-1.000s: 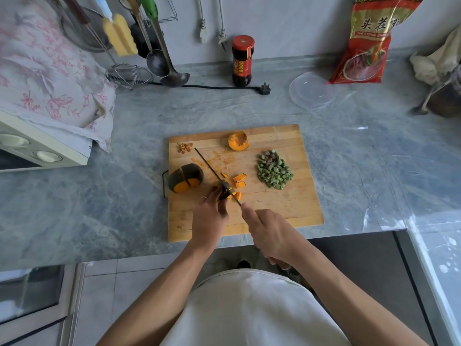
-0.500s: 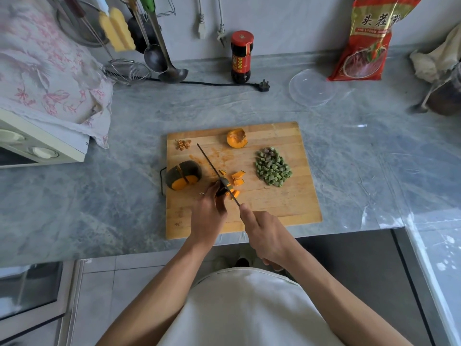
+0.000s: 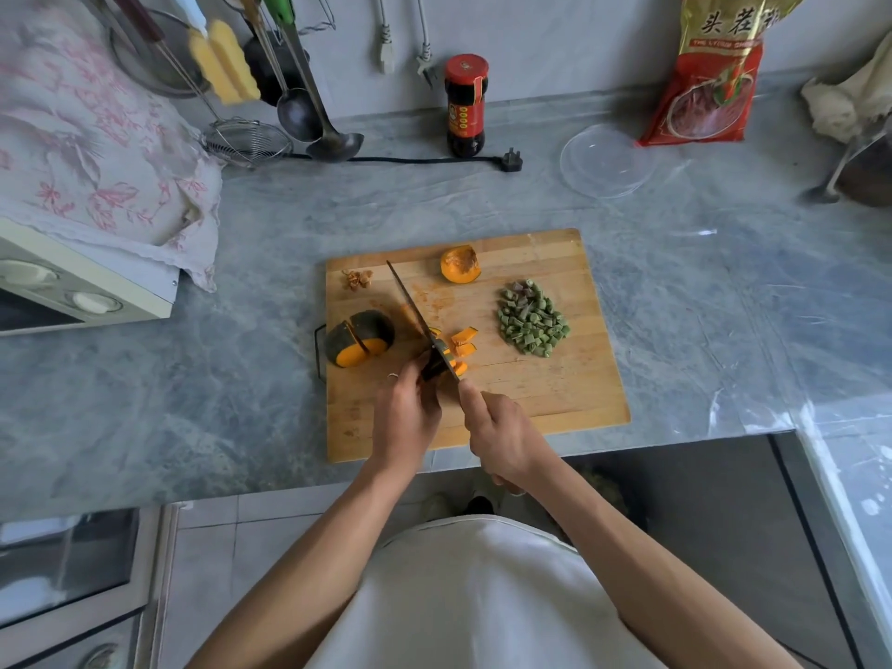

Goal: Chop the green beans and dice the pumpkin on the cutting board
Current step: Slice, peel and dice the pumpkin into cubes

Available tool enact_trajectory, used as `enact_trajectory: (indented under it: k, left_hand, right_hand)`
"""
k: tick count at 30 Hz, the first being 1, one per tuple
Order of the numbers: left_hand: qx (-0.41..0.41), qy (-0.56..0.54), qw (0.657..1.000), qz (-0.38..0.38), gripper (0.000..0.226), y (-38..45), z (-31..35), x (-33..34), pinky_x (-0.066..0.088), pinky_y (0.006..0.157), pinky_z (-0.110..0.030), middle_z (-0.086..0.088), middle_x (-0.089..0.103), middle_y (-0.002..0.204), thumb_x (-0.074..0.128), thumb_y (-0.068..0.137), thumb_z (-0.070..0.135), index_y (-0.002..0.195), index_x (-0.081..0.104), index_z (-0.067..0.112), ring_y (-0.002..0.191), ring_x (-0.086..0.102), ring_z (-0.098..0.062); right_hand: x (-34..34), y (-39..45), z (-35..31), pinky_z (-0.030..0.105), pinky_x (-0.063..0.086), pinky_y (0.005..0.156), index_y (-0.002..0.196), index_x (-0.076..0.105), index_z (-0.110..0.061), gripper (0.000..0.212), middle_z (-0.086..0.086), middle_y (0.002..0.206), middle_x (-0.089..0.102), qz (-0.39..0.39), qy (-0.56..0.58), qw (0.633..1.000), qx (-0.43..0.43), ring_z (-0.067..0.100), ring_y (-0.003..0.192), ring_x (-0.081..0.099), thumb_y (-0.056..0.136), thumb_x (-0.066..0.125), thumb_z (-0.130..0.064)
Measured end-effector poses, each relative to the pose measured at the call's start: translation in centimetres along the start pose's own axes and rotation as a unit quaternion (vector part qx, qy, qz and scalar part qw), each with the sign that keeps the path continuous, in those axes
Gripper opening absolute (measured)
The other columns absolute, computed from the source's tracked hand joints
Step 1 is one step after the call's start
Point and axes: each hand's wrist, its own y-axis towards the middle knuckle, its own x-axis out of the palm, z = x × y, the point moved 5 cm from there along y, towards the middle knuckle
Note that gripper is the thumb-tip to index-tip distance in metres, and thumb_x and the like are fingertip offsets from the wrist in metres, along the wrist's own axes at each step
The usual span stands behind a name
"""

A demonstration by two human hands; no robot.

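A wooden cutting board lies on the grey counter. My right hand grips the handle of a knife whose blade runs up and to the left across the board. My left hand holds a pumpkin slice under the blade with curled fingers. Cut orange pumpkin pieces lie just right of the blade. Green-skinned pumpkin wedges rest at the board's left edge, and a scooped pumpkin piece sits at the back. A heap of chopped green beans lies on the right. Scraps sit at the back left.
A cloth-covered oven stands at the left. Ladles and a strainer hang at the back, with a sauce bottle, a plug, a clear lid and a red bag. The counter's front edge is just below the board.
The knife has shifted slightly along the pumpkin slice while both hands stay in place. The camera view moved a little; the cut pieces beside the blade look much the same.
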Motion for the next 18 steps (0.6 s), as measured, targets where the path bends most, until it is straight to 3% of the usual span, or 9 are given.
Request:
enact_trajectory:
  k: [3, 8, 12, 15, 18]
  left_hand:
    - [-0.003, -0.014, 1.0, 0.001, 0.035, -0.3, 0.1, -0.3, 0.059, 0.078, -0.033, -0.002, 0.074, 0.113, 0.065, 0.094, 0.01, 0.129, 0.062, 0.014, 0.099, 0.072, -0.019]
    - [-0.012, -0.07, 0.997, -0.007, 0.041, -0.5, 0.1, -0.5, 0.055, 0.097, -0.03, -0.003, 0.067, 0.127, 0.068, 0.093, 0.012, 0.133, 0.061, 0.009, 0.115, 0.067, -0.014]
    - [0.005, -0.107, 0.994, -0.035, 0.041, -0.7, 1.1, -1.0, 0.052, 0.101, -0.026, 0.006, 0.062, 0.132, 0.063, 0.097, 0.009, 0.136, 0.057, 0.015, 0.12, 0.063, -0.01]
    - [-0.011, -0.063, 0.997, -0.042, 0.041, -0.6, 0.8, -1.2, 0.052, 0.097, -0.022, 0.004, 0.066, 0.13, 0.059, 0.1, 0.015, 0.14, 0.056, 0.019, 0.117, 0.064, -0.007]
    - [-0.025, -0.04, 0.999, -0.025, 0.039, -0.5, 0.2, -1.2, 0.056, 0.095, -0.031, 0.0, 0.07, 0.124, 0.062, 0.098, 0.016, 0.137, 0.058, 0.015, 0.111, 0.067, -0.011]
  right_hand:
    - [-0.7, 0.4, 0.8, 0.03, 0.042, 0.046, 0.072, 0.047, -0.014, 0.06, 0.003, 0.057, 0.049, -0.013, 0.043, 0.998, 0.037, 0.016, 0.042, 0.046, 0.102, 0.025, -0.061]
    - [-2.0, 0.0, 1.3, 0.03, 0.039, 0.043, 0.075, 0.046, -0.011, 0.061, 0.009, 0.059, 0.047, -0.016, 0.1, 0.994, 0.048, 0.017, 0.041, 0.042, 0.101, 0.026, -0.063]
    - [-2.5, -1.1, 0.5, 0.031, 0.042, 0.043, 0.075, 0.048, -0.011, 0.062, 0.008, 0.059, 0.051, -0.004, 0.081, 0.996, 0.034, 0.017, 0.042, 0.045, 0.101, 0.027, -0.064]
    - [-2.5, -2.1, -0.7, 0.027, 0.04, 0.041, 0.074, 0.047, -0.011, 0.063, 0.01, 0.06, 0.052, -0.01, 0.048, 0.999, 0.024, 0.018, 0.039, 0.046, 0.101, 0.026, -0.064]
    - [-2.4, -2.7, -1.7, 0.026, 0.039, 0.04, 0.073, 0.047, -0.011, 0.061, 0.008, 0.058, 0.052, -0.008, 0.012, 1.0, 0.002, 0.017, 0.036, 0.047, 0.102, 0.026, -0.06]
